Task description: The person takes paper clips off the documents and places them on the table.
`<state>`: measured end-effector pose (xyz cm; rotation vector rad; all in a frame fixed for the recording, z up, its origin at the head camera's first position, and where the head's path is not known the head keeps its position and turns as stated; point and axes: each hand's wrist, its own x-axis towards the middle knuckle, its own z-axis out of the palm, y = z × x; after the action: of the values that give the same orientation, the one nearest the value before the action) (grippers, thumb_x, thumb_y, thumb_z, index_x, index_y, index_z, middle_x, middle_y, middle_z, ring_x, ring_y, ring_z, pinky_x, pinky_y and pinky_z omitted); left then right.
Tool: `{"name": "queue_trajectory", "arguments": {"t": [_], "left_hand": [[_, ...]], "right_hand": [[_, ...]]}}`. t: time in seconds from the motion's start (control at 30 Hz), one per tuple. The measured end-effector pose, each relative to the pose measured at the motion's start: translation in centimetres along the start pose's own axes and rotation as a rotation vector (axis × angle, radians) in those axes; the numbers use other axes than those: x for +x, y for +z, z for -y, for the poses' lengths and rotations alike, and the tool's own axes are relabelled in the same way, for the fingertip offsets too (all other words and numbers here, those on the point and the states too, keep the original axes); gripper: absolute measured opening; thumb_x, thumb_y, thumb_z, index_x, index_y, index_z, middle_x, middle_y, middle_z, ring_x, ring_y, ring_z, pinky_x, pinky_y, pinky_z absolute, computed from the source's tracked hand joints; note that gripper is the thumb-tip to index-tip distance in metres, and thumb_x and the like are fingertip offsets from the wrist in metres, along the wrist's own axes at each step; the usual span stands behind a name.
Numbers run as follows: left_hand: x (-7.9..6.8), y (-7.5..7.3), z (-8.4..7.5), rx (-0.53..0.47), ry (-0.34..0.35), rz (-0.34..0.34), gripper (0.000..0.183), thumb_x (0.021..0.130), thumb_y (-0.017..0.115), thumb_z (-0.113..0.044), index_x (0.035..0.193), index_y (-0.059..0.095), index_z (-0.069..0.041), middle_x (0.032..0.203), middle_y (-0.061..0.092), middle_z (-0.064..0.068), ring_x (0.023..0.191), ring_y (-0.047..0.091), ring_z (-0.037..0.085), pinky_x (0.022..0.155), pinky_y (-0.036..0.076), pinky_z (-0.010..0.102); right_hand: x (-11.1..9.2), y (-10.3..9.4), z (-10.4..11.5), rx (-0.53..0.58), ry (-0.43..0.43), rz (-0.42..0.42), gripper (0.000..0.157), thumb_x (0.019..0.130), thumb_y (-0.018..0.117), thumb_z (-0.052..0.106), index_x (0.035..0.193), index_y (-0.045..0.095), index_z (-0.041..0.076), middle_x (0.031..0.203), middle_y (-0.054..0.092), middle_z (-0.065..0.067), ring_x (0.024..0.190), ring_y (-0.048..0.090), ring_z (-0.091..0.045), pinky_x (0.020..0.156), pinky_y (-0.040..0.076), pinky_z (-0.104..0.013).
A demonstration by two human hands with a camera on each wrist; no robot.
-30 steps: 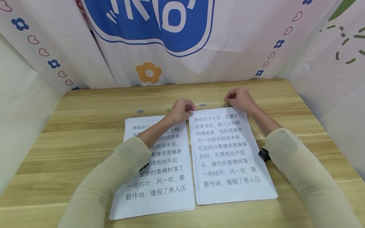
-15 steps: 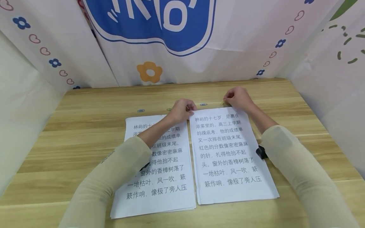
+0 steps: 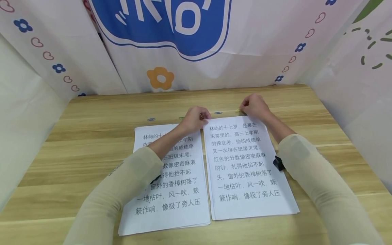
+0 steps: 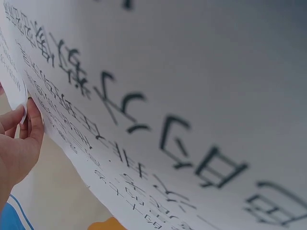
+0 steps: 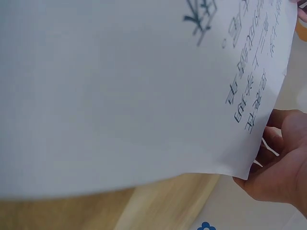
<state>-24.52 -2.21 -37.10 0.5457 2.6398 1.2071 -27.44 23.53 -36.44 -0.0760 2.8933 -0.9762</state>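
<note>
Two stacks of printed paper lie side by side in the head view. My left hand (image 3: pixel 195 118) pinches the top left corner of the right paper stack (image 3: pixel 245 163); in the left wrist view its thumb and fingers (image 4: pixel 33 120) meet at that corner. My forearm crosses the left paper stack (image 3: pixel 171 217) and hides part of its text. At the right stack's top right corner, my right hand (image 3: pixel 255 106) pinches a small yellow paper clip (image 3: pixel 238 110). In the right wrist view, the right hand (image 5: pixel 283 158) is at the sheet's corner, and the clip is hidden.
Beyond the stacks on the wooden table (image 3: pixel 107 105) lie a blue paper clip (image 3: pixel 151 119), a green paper clip (image 3: pixel 181 118) and another blue paper clip (image 3: pixel 218 112). A printed cloth backdrop (image 3: pixel 214 73) stands along the table's far edge.
My right hand has shifted slightly left with the yellow paper clip, and the right forearm has swung a little inward. My left hand and both stacks stay put.
</note>
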Motion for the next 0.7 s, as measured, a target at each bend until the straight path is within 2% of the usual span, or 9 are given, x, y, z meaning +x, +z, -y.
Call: {"name": "queue_trajectory", "arguments": {"t": [0.2, 0.57, 0.7], "left_hand": [[0.05, 0.06, 0.05, -0.004, 0.019, -0.011, 0.015, 0.093, 0.065, 0.011, 0.099, 0.072, 0.0, 0.085, 0.059, 0.0, 0.084, 0.058, 0.019, 0.071, 0.054, 0.024], [0.01, 0.07, -0.07, 0.0, 0.021, 0.003, 0.014, 0.093, 0.065, 0.011, 0.1, 0.071, 0.0, 0.091, 0.063, 0.008, 0.084, 0.059, 0.019, 0.067, 0.053, 0.022], [0.07, 0.09, -0.02, 0.007, 0.017, 0.006, 0.014, 0.094, 0.065, 0.01, 0.102, 0.071, 0.001, 0.095, 0.064, 0.011, 0.085, 0.059, 0.019, 0.07, 0.053, 0.023]], "right_hand": [[-0.08, 0.06, 0.12, -0.018, 0.018, 0.01, 0.016, 0.098, 0.063, 0.006, 0.1, 0.075, -0.004, 0.1, 0.071, -0.02, 0.087, 0.062, -0.029, 0.077, 0.051, -0.035], [-0.42, -0.12, 0.17, 0.017, 0.028, 0.01, 0.015, 0.1, 0.064, 0.005, 0.106, 0.074, -0.005, 0.105, 0.07, -0.022, 0.093, 0.063, -0.031, 0.084, 0.053, -0.039], [-0.75, -0.35, 0.16, 0.016, 0.006, -0.002, 0.016, 0.099, 0.064, 0.005, 0.107, 0.074, -0.005, 0.107, 0.071, -0.022, 0.097, 0.063, -0.033, 0.088, 0.052, -0.042]]}}
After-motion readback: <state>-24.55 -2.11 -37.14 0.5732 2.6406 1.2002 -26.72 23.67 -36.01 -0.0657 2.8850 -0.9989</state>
